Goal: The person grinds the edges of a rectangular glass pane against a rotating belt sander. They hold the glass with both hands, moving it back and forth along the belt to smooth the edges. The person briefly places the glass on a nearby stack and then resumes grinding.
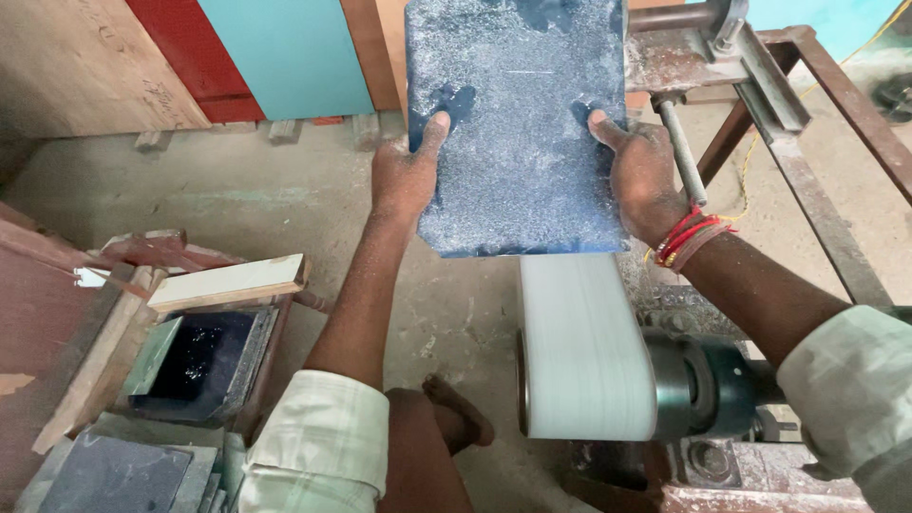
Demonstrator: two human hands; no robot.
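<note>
Fingers of the left hand (404,176) and right hand (643,171) clamp the side edges of a dusty dark-blue slab (518,123), thumbs on its face. The slab's lower edge sits just above the white sanding drum (581,347). Left of the drum lies a pale board (228,282) over a dark tray (199,356).

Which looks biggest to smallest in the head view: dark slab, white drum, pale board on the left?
1. dark slab, gripped at its edges by the left hand and right hand
2. white drum
3. pale board
The slab sits nearer the camera, so its lead may be overstated.
</note>
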